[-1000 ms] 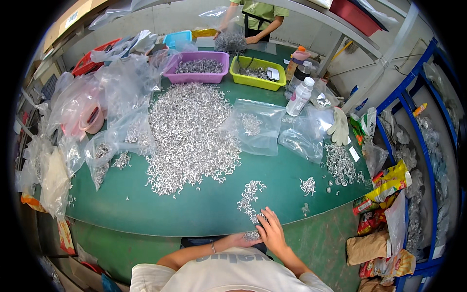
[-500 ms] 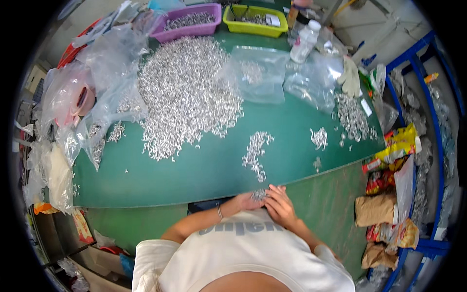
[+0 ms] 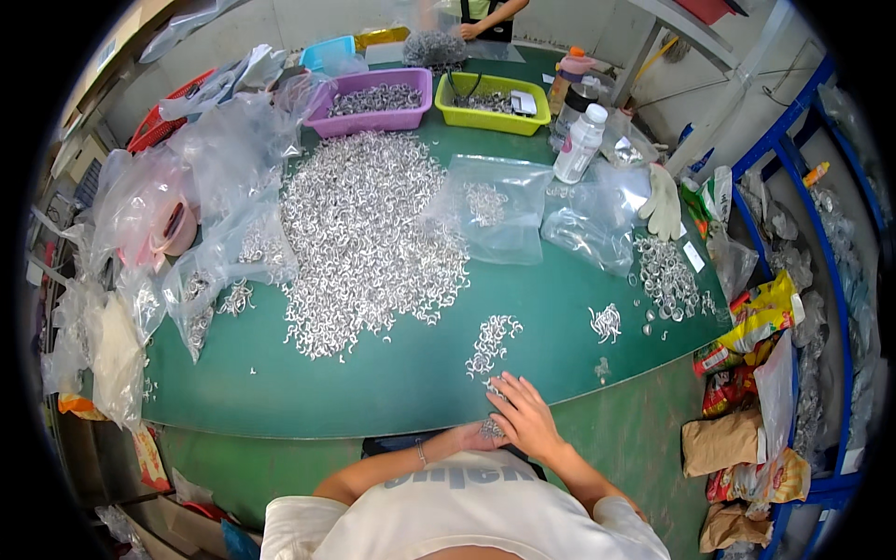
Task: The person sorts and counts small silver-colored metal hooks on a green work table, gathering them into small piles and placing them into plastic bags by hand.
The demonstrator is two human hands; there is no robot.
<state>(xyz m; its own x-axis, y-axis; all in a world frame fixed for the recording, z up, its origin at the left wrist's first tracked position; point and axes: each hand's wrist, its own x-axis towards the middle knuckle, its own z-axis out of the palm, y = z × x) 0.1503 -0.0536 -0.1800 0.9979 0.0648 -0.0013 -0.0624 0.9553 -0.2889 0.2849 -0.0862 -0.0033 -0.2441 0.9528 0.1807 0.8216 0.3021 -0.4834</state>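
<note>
Head view, left hand (image 3: 472, 436) cupping metal pieces (image 3: 491, 429), right hand (image 3: 525, 416) loosely spread at small pile (image 3: 490, 346)

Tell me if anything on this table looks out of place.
A small pale bit, probably a loose metal piece, lies alone on the green table, off the near left edge of the big pile. It looks stray because most pieces are heaped together; it is too small to make out clearly.
</note>
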